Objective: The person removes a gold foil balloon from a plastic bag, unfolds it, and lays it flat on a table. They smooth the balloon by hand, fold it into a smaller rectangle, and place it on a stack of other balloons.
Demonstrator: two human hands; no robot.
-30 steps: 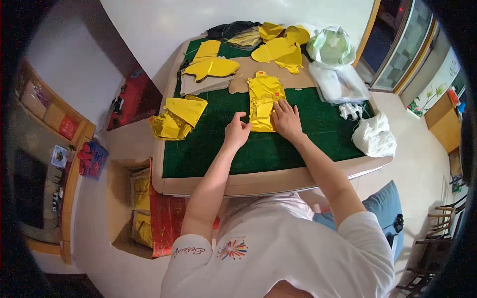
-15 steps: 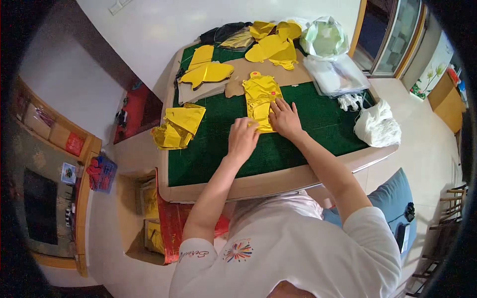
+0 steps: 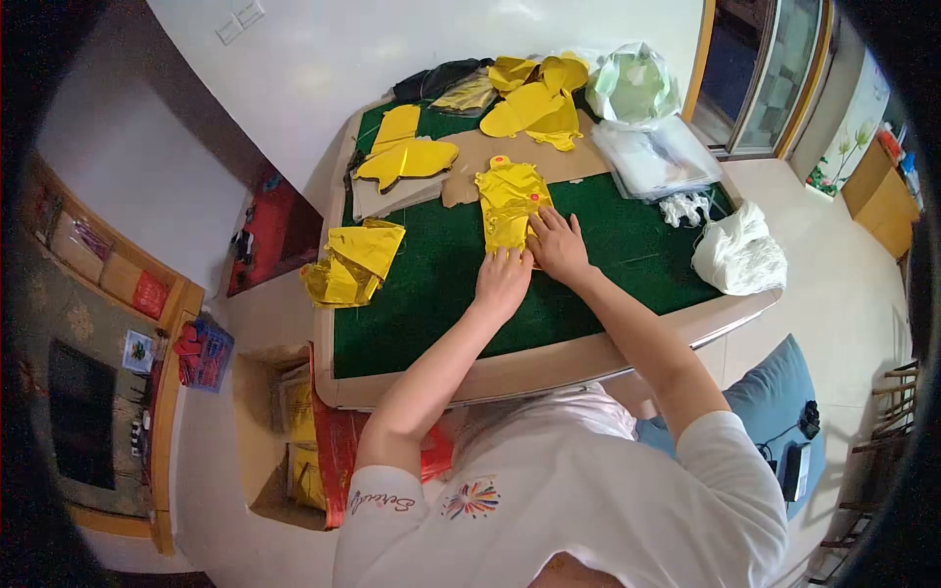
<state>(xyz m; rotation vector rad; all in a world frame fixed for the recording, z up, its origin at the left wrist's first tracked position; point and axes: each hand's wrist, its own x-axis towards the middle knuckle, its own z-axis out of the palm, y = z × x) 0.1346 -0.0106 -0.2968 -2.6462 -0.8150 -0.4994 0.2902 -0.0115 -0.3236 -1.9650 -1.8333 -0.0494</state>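
A creased, shiny yellow foil piece point(image 3: 510, 201) lies flat on the green table cover, with a rounded tab at its far end and red dots on it. Over its near end rests my left hand point(image 3: 504, 281), fingers laid side by side and pointing forward. My right hand point(image 3: 559, 247) presses on the foil's right edge, its fingers extended and slightly spread. The two hands are almost touching, and they hide the near edge of the foil. To the left sits a folded yellow foil bundle point(image 3: 355, 260).
At the back are a yellow foil pile point(image 3: 534, 106), a winged foil shape point(image 3: 407, 162) and cardboard point(image 3: 466, 184). Clear plastic bags point(image 3: 655, 157), a green-white bag point(image 3: 635, 83) and white string point(image 3: 740, 250) lie on the right. A box point(image 3: 270, 441) with yellow packets stands below left.
My left hand has come down and right, from a raised, curled pose to lying flat on the foil's near end. My right hand stays at the right edge; the view has shifted slightly.
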